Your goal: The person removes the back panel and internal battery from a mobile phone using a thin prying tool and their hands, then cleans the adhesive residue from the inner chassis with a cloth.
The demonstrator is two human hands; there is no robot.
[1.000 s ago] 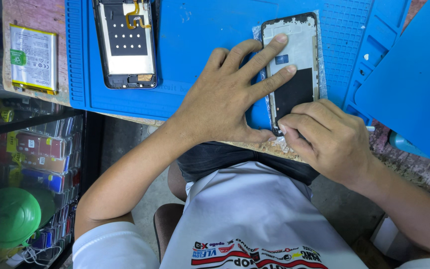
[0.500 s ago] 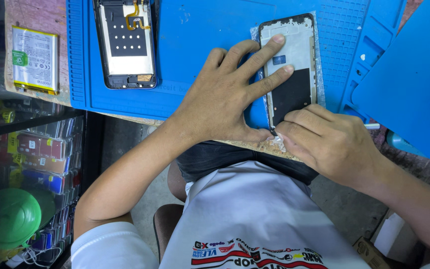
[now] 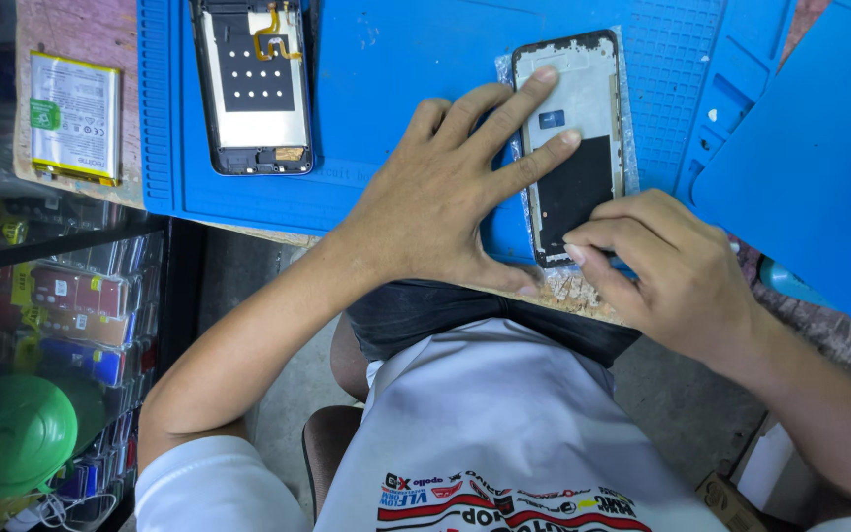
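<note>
Battery (image 3: 75,118) upper left, opened phone body (image 3: 253,89) top centre-left on blue mat (image 3: 396,59). Left hand (image 3: 435,202) spread flat, pressing phone frame (image 3: 575,148) at centre-right. Right hand (image 3: 672,271) pinched together at frame's lower edge; whether it grips a tool, cannot tell. Frame looks thin, light, easily bent, best held by its edges. Second blue mat (image 3: 819,167) crowds the right
</note>
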